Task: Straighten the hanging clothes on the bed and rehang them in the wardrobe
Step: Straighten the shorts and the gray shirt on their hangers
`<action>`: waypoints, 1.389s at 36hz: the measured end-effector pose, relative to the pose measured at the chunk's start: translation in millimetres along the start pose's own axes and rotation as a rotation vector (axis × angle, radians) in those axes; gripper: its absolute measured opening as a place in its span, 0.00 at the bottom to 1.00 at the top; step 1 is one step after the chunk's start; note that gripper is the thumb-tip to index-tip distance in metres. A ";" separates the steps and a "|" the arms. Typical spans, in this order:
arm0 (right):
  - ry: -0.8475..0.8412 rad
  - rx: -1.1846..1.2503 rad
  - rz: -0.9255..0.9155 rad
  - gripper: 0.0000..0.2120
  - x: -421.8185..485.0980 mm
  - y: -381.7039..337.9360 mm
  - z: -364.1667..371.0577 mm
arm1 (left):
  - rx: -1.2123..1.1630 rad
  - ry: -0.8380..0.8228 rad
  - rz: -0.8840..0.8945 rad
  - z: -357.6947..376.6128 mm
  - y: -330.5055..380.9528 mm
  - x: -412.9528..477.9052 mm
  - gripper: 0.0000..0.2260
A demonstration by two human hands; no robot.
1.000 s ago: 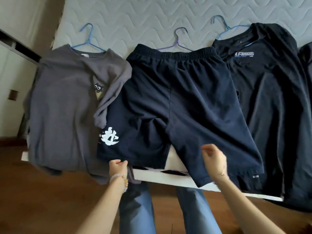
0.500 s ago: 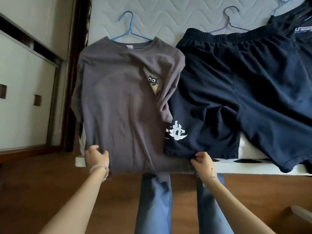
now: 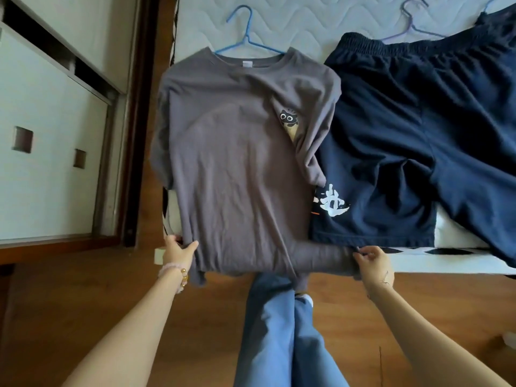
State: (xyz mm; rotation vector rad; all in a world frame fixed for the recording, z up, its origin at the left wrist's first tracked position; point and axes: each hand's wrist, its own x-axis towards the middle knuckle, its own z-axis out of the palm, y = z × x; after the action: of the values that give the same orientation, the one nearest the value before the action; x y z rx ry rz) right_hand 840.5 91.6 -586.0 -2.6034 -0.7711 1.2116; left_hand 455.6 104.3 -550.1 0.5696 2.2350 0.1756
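Head view | grey shirt (image 3: 237, 163) on blue hanger (image 3: 247, 43), left bed (image 3: 321, 20) edge | left hand (image 3: 177, 251), right hand (image 3: 374, 262) pinch hem | risk: hard pull slips shirt off hanger; folded right sleeve snags shorts (image 3: 418, 135).

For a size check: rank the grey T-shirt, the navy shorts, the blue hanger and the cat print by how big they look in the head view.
1. grey T-shirt; navy shorts look comparable, but the frame edge cuts them off, so I leave these two unranked.
2. blue hanger, only partly visible.
3. cat print.
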 end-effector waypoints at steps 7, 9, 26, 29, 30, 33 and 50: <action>-0.098 -0.016 -0.187 0.08 -32.0 -5.2 -16.2 | -0.081 -0.025 0.151 -15.6 -6.4 -3.6 0.14; -0.175 0.059 -0.177 0.06 -45.0 -7.0 -19.2 | -0.107 -0.005 0.200 -28.7 -12.5 -4.6 0.12; 0.066 -0.048 0.062 0.07 -72.2 10.1 13.0 | 0.262 0.050 0.066 -81.8 -46.0 47.9 0.18; 0.140 -0.045 0.131 0.08 -68.9 6.3 10.1 | 0.270 0.035 0.046 -86.0 -51.6 57.6 0.11; 0.140 -0.063 0.156 0.09 -67.2 4.2 11.3 | 0.272 0.035 0.025 -88.8 -51.5 62.2 0.10; 0.074 -0.176 0.212 0.11 -62.9 -6.1 14.8 | 0.342 -0.005 -0.037 -91.1 -47.4 71.7 0.10; 0.153 0.095 -0.170 0.13 0.1 -167.8 -9.8 | 0.443 -0.153 0.615 -13.8 113.9 69.3 0.15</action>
State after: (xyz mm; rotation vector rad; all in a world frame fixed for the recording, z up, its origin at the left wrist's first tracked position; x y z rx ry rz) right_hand 783.7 235.3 -519.8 -2.4624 -0.8619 0.9651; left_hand 444.6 237.8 -553.5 1.4531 1.8909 -0.0586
